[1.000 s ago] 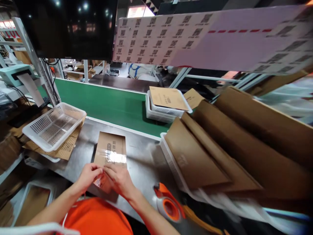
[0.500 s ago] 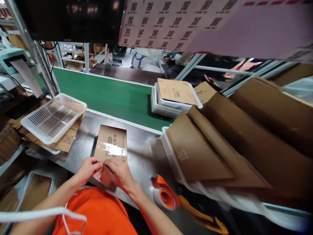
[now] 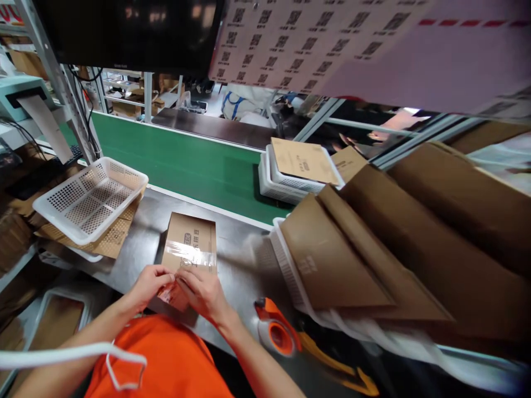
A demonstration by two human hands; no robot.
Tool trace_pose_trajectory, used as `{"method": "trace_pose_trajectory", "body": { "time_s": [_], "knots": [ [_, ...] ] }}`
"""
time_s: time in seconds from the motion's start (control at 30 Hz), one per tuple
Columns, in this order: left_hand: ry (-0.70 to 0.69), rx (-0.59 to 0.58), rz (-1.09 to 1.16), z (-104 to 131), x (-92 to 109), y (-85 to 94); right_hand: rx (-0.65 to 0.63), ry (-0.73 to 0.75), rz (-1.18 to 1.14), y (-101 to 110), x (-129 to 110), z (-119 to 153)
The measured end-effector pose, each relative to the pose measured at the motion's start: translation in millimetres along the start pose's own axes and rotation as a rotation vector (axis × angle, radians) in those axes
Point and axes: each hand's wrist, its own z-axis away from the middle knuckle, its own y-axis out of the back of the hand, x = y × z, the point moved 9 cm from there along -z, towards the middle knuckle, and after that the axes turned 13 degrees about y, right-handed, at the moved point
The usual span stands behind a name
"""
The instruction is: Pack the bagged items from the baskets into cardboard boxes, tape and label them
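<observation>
A cardboard box [image 3: 188, 229] with dark print stands on the metal bench in front of me, a strip of clear shiny tape [image 3: 191, 254] across its top. At the box's near end, my left hand [image 3: 154, 282] is closed in a pinch. Right beside it, my right hand [image 3: 203, 290] is closed too, its fingertips meeting those of the left. What the fingertips hold, if anything, is hidden. Below them, a reddish, wrinkled-looking patch [image 3: 176, 296] shows on the box's near side. An orange tape dispenser [image 3: 279, 329] lies to the right of my right hand.
On the left sits a white perforated basket [image 3: 89, 202] over flattened cardboard. Large cardboard sheets [image 3: 344, 257] lean in a white crate at the right. Behind the metal bench [image 3: 234, 237] runs a green conveyor belt [image 3: 186, 160] carrying stacked white baskets [image 3: 286, 185]. A monitor [image 3: 128, 33] hangs above.
The view has shifted slightly. Both hands stay pinched together at the box's near end, and the pale patch beneath them now looks redder.
</observation>
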Motion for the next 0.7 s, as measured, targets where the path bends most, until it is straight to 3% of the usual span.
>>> {"method": "trace_pose_trajectory", "body": {
  "time_s": [0.37, 0.7],
  "knots": [
    [-0.099, -0.016, -0.133, -9.4, 5.1, -1.0, 0.036, 0.028, 0.029, 2.8, 0.7, -0.6],
    [0.055, -0.038, 0.028, -11.3, -6.0, -5.3, 0.004, 0.082, 0.132, 1.3, -5.0, 2.7]
  ]
}}
